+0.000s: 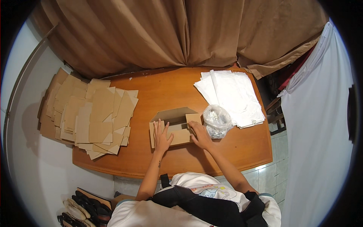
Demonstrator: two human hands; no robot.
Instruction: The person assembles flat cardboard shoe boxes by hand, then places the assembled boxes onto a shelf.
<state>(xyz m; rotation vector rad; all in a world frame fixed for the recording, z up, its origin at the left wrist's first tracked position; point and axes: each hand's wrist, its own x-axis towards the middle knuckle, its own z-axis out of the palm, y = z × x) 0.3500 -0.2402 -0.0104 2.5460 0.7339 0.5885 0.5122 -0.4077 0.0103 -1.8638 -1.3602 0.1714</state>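
Observation:
A brown cardboard box (180, 137) stands on the table in front of me, its top open and some flaps raised. My left hand (162, 138) lies against its near left part with fingers spread over the cardboard. At the near right corner, my right hand (201, 136) touches a flap, its fingers apart and slightly bent. Just right of the box, close to my right hand, sits a clear plastic bag (217, 120) holding small whitish and silvery items too small to name. The inside of the box is partly in shadow.
A spread pile of flat cardboard pieces (100, 119) covers the left of the wooden table (159, 87). White sheets or flat bags (234, 94) are stacked at the far right. Brown curtains (151, 34) hang behind, a white cloth (317, 125) at right. Shoes (89, 208) lie lower left.

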